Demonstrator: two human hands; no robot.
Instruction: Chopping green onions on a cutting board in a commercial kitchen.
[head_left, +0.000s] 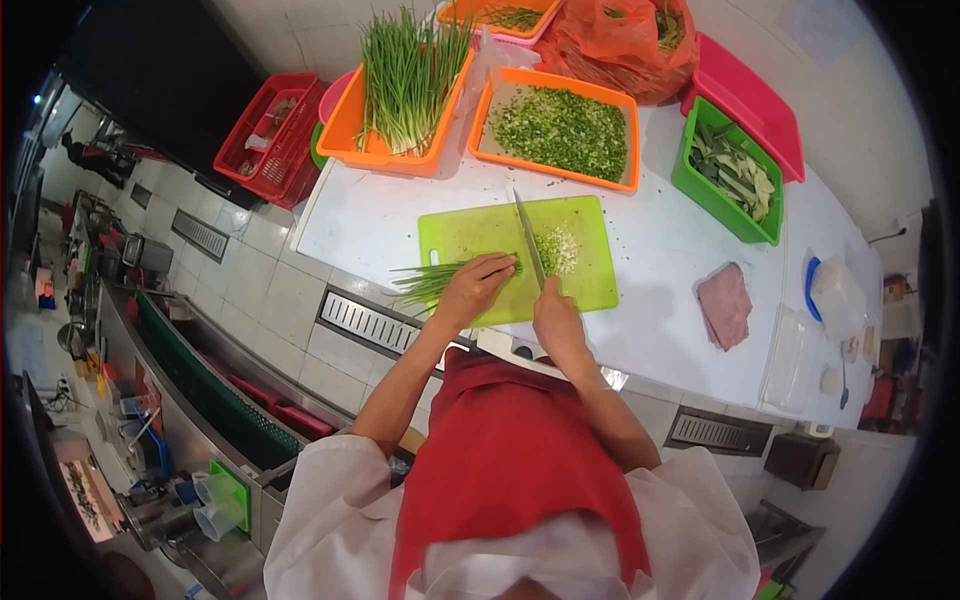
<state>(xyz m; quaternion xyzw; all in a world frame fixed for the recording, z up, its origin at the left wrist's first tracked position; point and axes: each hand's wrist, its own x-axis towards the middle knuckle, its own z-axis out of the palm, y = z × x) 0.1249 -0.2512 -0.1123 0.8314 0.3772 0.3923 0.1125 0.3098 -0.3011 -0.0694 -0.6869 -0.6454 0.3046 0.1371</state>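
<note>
A bunch of green onions (431, 280) lies across the left side of a lime-green cutting board (480, 225), its long green ends reaching past the board's edge. My left hand (478, 283) presses down on the bunch near its cut end, fingers curled over it. In my right hand (557, 315) is the handle of a kitchen knife (529, 236). The blade points away from me and stands on the board just right of the bunch. Chopped green onion (558, 250), pale and green, is heaped to the right of the blade.
Beyond the board are an orange tray of chopped green onion (562, 135) and an orange basin (375, 159) of whole stalks. A green basin (731, 184) holds leafy trimmings at right. A folded pink cloth (724, 306) lies on the white table (660, 270). Red crates (274, 142) stand left.
</note>
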